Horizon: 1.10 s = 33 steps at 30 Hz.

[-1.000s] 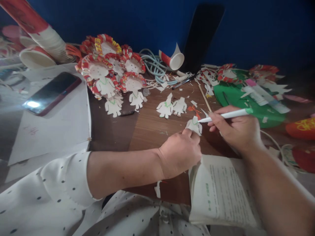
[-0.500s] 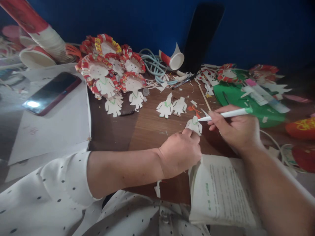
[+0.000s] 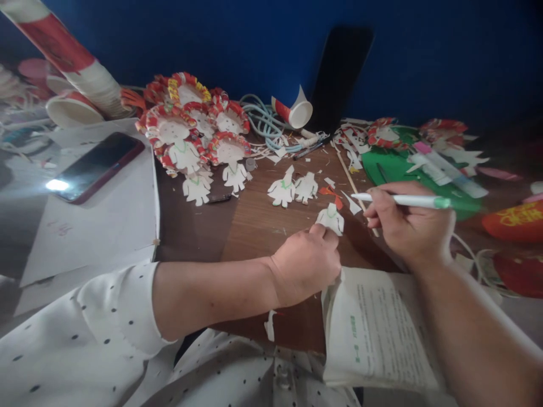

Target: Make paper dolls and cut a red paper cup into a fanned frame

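My left hand [image 3: 309, 254] is closed on the lower end of a white paper doll cutout [image 3: 330, 218], which has a green line at its neck. In my right hand [image 3: 413, 223] is a white felt-tip pen [image 3: 407, 200] with a green end, gripped like a writing tool. Its tip points left and hangs a little to the right of the cutout, apart from it. Two more paper doll cutouts [image 3: 281, 189] lie just beyond, with green marks at the neck of one. The fingertips of my left hand are partly hidden.
Finished-looking paper dolls with red frilled rims [image 3: 229, 148] are piled at the back left. A lit phone [image 3: 99, 164] rests on white sheets [image 3: 93, 226]. An open book [image 3: 377, 328] lies in front, a green sheet [image 3: 373, 164] at right, and a thin stick [image 3: 345, 169] among scraps.
The pen tip has lifted off the cutout's neck and moved to the right. My left hand still holds the cutout. The view has shifted slightly.
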Each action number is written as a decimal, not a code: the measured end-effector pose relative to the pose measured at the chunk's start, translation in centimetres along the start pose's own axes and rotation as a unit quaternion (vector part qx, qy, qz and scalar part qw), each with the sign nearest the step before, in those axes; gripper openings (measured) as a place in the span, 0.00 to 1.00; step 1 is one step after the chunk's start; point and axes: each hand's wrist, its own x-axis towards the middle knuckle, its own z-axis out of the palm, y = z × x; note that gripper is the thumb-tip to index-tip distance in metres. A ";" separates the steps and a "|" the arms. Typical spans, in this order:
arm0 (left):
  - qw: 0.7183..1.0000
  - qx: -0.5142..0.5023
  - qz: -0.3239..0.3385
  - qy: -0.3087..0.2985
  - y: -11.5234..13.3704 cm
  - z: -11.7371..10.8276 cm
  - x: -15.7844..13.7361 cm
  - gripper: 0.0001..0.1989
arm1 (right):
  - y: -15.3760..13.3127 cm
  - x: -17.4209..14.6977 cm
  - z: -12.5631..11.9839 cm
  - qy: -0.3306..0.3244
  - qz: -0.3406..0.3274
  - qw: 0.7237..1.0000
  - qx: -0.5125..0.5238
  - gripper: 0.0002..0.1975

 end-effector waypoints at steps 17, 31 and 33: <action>0.999 0.047 -0.007 -0.011 0.1 0.0 -0.3 0.10 | -1.4 -0.6 0.5 -0.180 0.047 0.979 -0.087 0.10; 0.885 -0.277 -0.197 0.317 -3.9 0.4 1.5 0.17 | -1.8 -0.6 0.9 -0.015 0.108 0.979 0.172 0.12; 0.857 -0.377 -0.225 0.271 -4.1 0.3 1.8 0.14 | -1.9 -0.8 1.1 -0.022 0.101 0.979 0.178 0.12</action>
